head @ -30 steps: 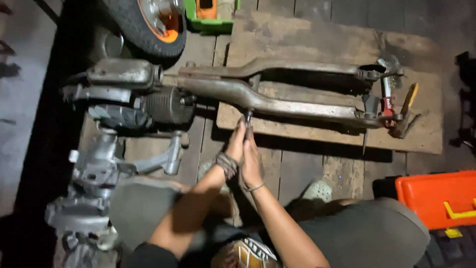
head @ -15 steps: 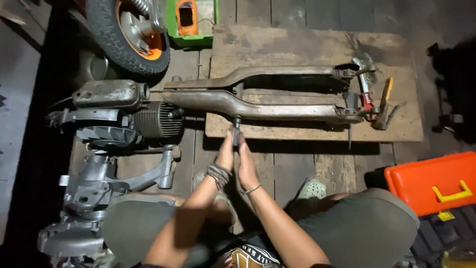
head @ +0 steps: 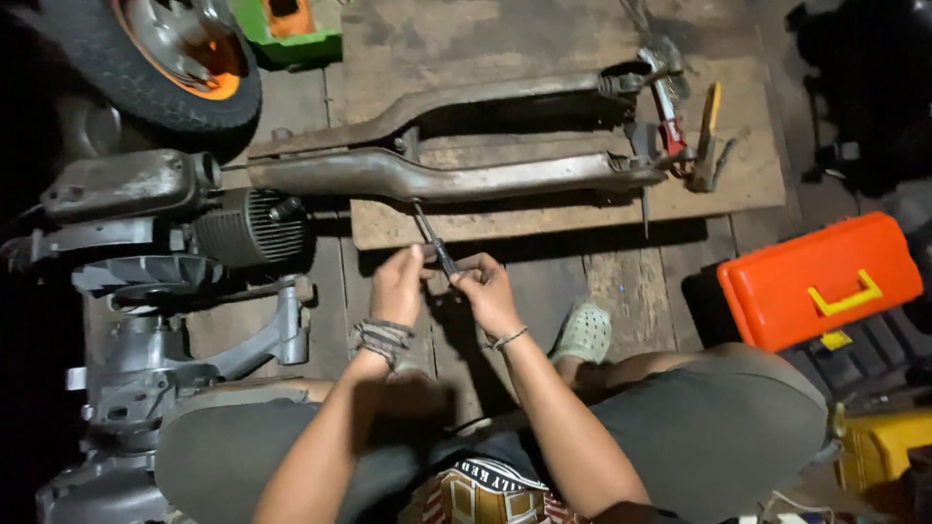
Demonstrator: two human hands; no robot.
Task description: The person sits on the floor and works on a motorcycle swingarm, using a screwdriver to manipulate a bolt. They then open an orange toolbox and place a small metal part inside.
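1. A slim dark-handled tool [head: 434, 243] (a screwdriver by its look) is held between both hands, slanted, with its tip up against the underside of the lower metal frame arm [head: 456, 177].
2. The left hand [head: 398, 286] is closed on the tool's handle end, its grip clamped around it; braided bands are worn on that wrist.
3. The right hand [head: 488, 296] is pinched on the same handle from the other side, fingers together on it; a thin bracelet is seen on the wrist.
4. The frame arm is laid across a wooden board [head: 748, 175] on the plank floor, with a second, upper frame arm [head: 466, 97] lying beside it.
5. At the right ends of the arms, a red-handled tool [head: 670, 126] and a yellow-handled tool [head: 711, 112] are seen close together.
6. To the left, a grey engine block [head: 146, 252] with a finned cylinder is lying on the floor, and a tyre with an orange rim [head: 184, 53] is seen above it.
7. An orange toolbox [head: 815, 277] with a yellow handle is placed well apart, to the right.
8. A pale clog [head: 582, 332] is seen just beside the right forearm.
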